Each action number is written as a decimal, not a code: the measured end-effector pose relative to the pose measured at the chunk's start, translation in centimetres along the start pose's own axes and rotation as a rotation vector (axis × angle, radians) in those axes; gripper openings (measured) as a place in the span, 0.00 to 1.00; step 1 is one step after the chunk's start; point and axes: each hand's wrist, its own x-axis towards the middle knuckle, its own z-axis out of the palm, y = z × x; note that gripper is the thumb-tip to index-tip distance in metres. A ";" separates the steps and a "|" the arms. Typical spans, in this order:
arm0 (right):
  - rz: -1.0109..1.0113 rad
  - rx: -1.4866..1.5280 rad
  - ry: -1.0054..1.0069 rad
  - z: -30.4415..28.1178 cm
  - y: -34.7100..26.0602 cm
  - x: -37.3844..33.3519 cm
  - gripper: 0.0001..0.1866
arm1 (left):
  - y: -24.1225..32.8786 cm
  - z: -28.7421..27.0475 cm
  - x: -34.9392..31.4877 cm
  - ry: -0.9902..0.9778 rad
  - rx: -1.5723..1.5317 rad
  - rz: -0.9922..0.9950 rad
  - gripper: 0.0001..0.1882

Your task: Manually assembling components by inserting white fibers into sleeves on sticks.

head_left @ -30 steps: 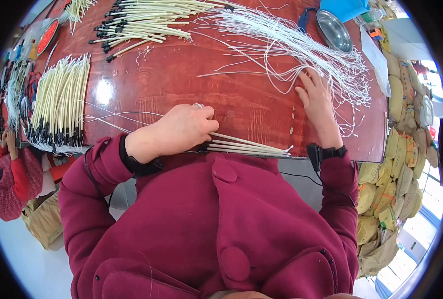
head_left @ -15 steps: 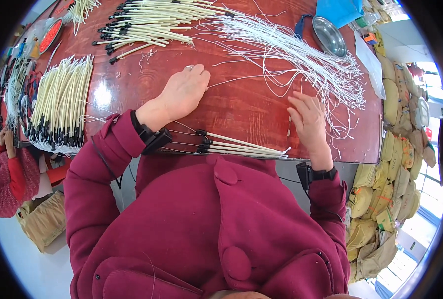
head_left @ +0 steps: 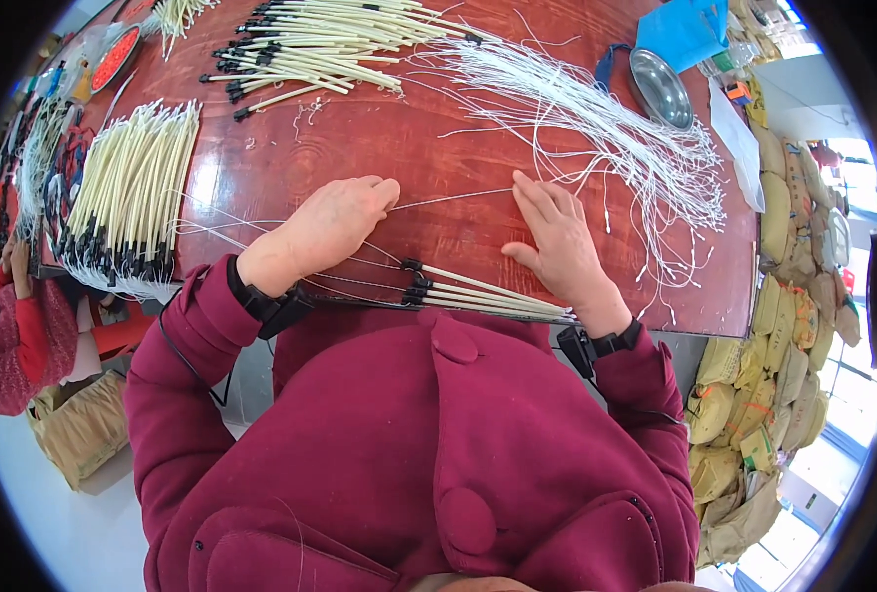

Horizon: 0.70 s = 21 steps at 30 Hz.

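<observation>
My left hand is closed, its thumb and forefinger pinching a thin white cord. The cord stretches rightward over the red-brown table to the fingertips of my right hand. That hand is open, with long fingers stretched out and thumb apart, just above the tabletop. Between the hands and my body, several cream sticks with black end pieces lie along the front edge, thin white cords running left from them under my left wrist. A loose bundle of white cords spreads beyond my right hand.
Cream sticks with black ends lie in a far pile; more form a left stack. At the far right are a metal bowl and a blue container. Filled sacks line the right. Another person's sleeve shows left.
My left hand has drawn back toward me and a little left with the cord. My right hand has moved left, and its fingertips now meet the cord.
</observation>
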 end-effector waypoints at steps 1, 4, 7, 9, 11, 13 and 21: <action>0.006 -0.009 0.002 0.0 0.1 -0.2 0.40 | -0.4 -0.2 0.0 0.017 -0.039 0.015 0.05; -0.004 -0.017 0.000 -0.2 0.6 -1.1 0.41 | -1.0 -0.7 -0.4 0.062 -0.116 0.022 0.06; 0.033 -0.028 -0.010 -0.4 1.0 -1.9 0.42 | -1.5 -2.3 0.1 0.012 -0.217 -0.215 0.08; 0.025 -0.019 0.006 0.0 1.1 -2.2 0.42 | -2.6 -2.7 0.1 0.008 -0.162 -0.239 0.09; 0.046 -0.015 0.027 0.2 1.3 -2.4 0.42 | -3.5 -3.0 0.0 -0.022 -0.073 -0.257 0.10; 0.038 -0.001 0.027 -0.1 1.3 -2.3 0.42 | -3.4 -3.8 0.1 0.000 -0.016 -0.245 0.10; 0.003 0.047 0.076 0.4 1.7 -1.8 0.41 | -7.7 -5.2 6.8 0.438 0.459 -0.037 0.13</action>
